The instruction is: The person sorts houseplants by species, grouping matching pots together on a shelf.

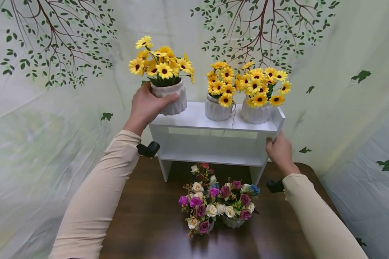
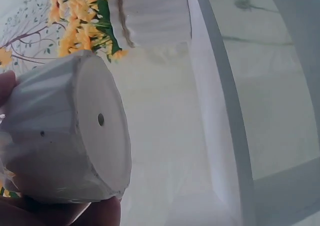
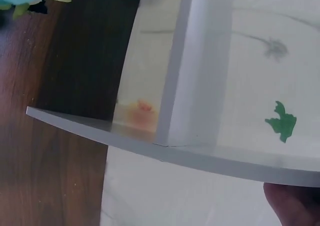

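Observation:
My left hand (image 1: 146,106) grips a white ribbed flowerpot (image 1: 177,107) of yellow daisy-like flowers (image 1: 164,70), thumb across its front. The pot is held up over the left end of a white two-tier shelf (image 1: 194,117); its underside with a small hole faces the left wrist camera, apart from the board. My right hand (image 1: 280,151) holds the shelf's right side panel (image 3: 220,167), its thumb on the near side and its other fingers largely hidden. Two more white pots, a narrower one (image 1: 216,109) and a wider one (image 1: 255,112), stand on the top board with yellow flowers.
On the dark wooden table (image 1: 142,216), before the shelf, stand two pots of mixed roses, the left bunch (image 1: 200,201) and right bunch (image 1: 236,198). The lower board (image 1: 210,149) spans the shelf's sides. Leaf-printed cloth (image 1: 340,108) hangs behind.

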The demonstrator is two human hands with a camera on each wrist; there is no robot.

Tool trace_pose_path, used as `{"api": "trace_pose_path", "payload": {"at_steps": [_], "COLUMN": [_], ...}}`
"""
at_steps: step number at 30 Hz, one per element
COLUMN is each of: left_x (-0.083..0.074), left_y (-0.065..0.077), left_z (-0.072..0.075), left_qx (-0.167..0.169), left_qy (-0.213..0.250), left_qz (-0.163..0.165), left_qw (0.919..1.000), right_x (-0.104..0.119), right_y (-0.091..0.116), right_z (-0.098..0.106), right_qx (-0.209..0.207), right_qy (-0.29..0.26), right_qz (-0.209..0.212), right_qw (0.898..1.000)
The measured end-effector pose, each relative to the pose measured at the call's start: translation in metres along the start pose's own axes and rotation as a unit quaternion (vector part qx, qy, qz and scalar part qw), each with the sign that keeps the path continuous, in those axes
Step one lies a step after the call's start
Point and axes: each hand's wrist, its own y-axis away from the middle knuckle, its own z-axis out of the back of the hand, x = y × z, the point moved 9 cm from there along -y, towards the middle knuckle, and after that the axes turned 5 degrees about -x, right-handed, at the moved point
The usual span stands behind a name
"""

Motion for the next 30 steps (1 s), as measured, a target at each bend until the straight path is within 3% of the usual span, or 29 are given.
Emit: {"api": "trace_pose_path", "payload": {"at_steps": [6, 14, 21, 30], "left_x": [0.003, 0.006, 0.012, 0.03], "left_y": [-0.019, -0.033, -0.032, -0.032], "left_z": [-0.016, -0.029, -0.043, -0.056], "left_qx": [-0.005, 0.013, 0.025, 0.025], "left_qy": [-0.031, -0.08, -0.087, -0.08], "left_qz": [0.022, 0.031, 0.03, 0.052], "left_qw": [0.9993, 0.9962, 0.9954, 0.9951], "right_x": [-0.001, -0.006, -0.009, -0.007], "right_y": [-0.001, -0.001, 0.001, -0.002], "right_z": [-0.003, 0.0, 0.002, -0.003], "right_qx": [0.006, 0.005, 0.021, 0.017], "right_qy": [0.0, 0.02, 0.019, 0.022], "right_qz": [-0.007, -0.009, -0.015, -0.007], "right_qw": [1.0, 1.0, 0.999, 1.0]}}
